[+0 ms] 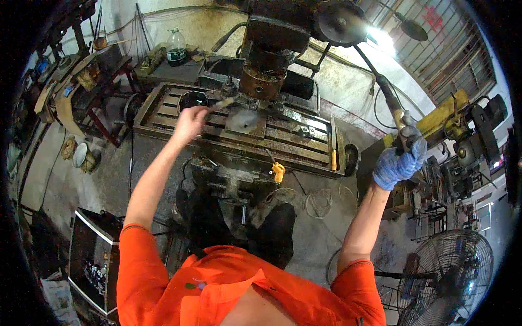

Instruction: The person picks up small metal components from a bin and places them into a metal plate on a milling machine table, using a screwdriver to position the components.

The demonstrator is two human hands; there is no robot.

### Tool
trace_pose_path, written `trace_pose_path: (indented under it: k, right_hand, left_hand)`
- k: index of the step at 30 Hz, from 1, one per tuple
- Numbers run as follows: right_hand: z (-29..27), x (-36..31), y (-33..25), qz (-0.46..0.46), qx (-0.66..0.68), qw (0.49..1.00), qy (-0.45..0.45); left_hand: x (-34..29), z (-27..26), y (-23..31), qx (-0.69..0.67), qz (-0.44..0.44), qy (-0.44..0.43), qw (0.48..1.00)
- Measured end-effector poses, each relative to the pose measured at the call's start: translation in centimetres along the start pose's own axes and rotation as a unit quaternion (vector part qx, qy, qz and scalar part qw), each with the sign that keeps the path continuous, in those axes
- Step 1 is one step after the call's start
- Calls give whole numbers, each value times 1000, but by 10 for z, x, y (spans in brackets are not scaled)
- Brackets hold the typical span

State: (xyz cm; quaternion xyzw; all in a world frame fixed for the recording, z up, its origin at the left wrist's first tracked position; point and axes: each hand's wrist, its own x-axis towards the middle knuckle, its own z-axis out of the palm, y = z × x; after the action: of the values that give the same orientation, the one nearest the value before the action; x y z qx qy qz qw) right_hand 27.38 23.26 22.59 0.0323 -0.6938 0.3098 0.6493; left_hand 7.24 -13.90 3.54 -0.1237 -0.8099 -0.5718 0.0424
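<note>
Nearest, below both hands, an orange cloth shirt (pixel 234 288) is seen. By the bare left hand (pixel 190 125), a slim brush (pixel 222 104), pale-tipped and blurred, is held over the tabletop (pixel 161 118). The right hand (pixel 401 160), covered by a blue knitted glove, is curled around the lower end of a dark rod (pixel 387 91). Just past the left fingers, a round dark bowl (pixel 180 102) is set; its contents cannot be made out. A flat grey metal plate (pixel 246 124) is placed between the hands, nearer the left, and a yellow-handled tool (pixel 334 159) is laid toward the right. Beyond the left hand, a clear plastic bottle (pixel 175 50) is partly filled with dark liquid. The tabletop is of slotted, grimy steel; behind it, a stained wall (pixel 215 22) and, beyond the right hand, a barred window (pixel 451 49) are seen.
</note>
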Motion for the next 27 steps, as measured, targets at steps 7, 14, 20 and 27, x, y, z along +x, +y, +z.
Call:
trace_pose_path:
  k: [7,14,20,27]
  right_hand:
    - [4,4,5,18,99,995,-12]
    - [6,-11,8,49,170,984,11]
    - [4,-21,14,87,210,974,8]
    - [4,-31,19,76,186,980,12]
  left_hand:
    - [54,81,-10,115,62,87,988]
    - [48,103,-12,108,71,66,989]
    - [44,91,-10,105,64,24,992]
    - [26,44,-1,114,91,-14,989]
